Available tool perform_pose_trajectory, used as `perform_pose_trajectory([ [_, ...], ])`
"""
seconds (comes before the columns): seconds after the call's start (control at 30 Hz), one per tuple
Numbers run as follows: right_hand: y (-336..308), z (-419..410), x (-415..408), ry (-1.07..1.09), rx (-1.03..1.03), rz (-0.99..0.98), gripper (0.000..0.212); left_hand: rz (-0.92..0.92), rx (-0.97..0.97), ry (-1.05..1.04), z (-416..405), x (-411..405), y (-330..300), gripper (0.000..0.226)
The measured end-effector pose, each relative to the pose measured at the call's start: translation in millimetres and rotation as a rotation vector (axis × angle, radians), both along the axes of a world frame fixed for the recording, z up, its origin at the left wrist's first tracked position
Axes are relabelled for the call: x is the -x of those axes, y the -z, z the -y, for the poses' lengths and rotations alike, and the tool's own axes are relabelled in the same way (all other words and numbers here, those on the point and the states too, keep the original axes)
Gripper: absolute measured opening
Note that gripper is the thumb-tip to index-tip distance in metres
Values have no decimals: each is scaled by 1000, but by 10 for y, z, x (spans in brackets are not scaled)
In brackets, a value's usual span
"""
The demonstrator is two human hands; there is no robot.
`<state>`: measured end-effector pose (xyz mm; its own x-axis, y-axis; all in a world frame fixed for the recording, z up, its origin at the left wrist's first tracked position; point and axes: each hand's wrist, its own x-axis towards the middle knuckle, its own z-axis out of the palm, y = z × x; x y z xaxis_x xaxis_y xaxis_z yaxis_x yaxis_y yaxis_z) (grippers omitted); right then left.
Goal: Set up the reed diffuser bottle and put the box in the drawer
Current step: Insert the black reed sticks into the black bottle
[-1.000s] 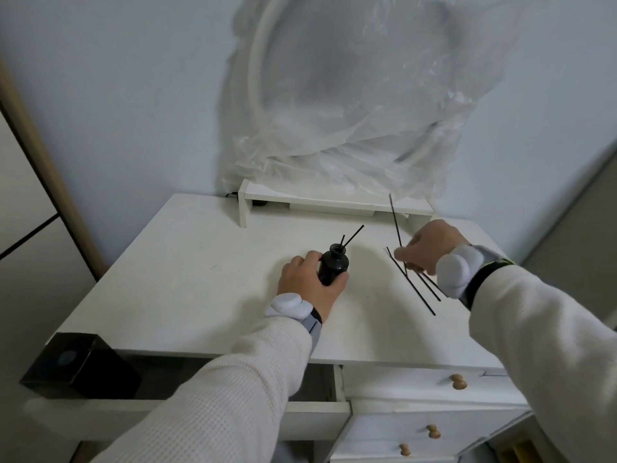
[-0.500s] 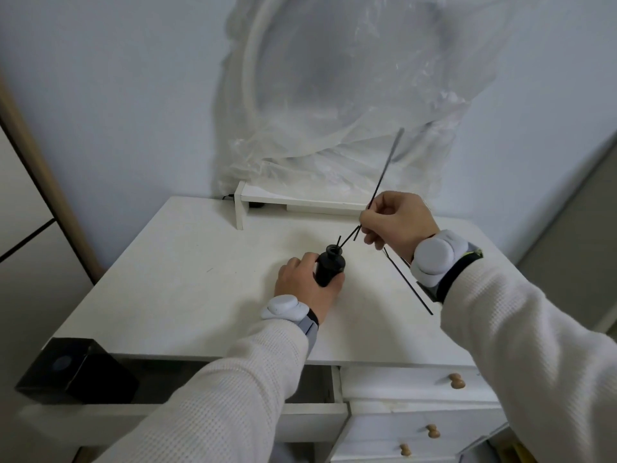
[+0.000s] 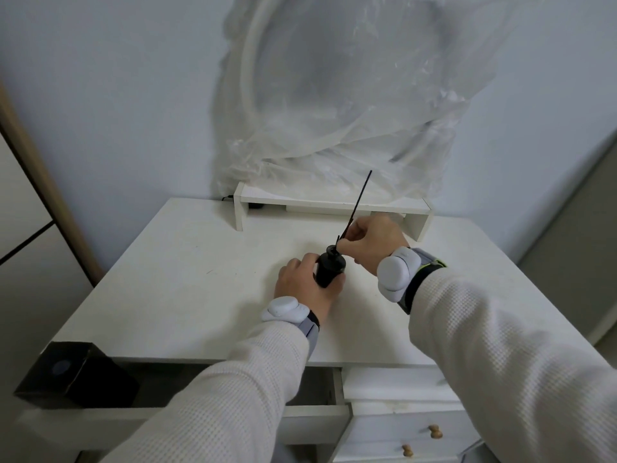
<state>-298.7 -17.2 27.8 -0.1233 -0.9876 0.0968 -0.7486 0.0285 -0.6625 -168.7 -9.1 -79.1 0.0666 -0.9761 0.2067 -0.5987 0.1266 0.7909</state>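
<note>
left hand fingers wrap bottle (unlabelled side) | right hand fingers pinch reed

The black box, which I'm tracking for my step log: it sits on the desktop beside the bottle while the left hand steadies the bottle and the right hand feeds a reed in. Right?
Not quite. The head view shows the black box in the open drawer, not on the desktop. The rest holds: the left hand steadies the bottle and the right hand feeds a reed in.
</note>
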Motion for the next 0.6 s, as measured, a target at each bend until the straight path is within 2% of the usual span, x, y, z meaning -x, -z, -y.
perform_pose_trajectory([
  [0.13,-31,41,6,-21,-80,-88,14,8,16,-8,-8,-10,-3,43],
  [0.23,-151,38,234,-49,-208,-125,25,-23,20,-10,-22,-3,2,43],
  [0.37,-256,54,724,108,-316,-313,15,-15,36,-10,-21,23,7,42],
  [0.6,102,72,909,263,-470,-494,25,-19,21,-2,-33,-8,1,42],
])
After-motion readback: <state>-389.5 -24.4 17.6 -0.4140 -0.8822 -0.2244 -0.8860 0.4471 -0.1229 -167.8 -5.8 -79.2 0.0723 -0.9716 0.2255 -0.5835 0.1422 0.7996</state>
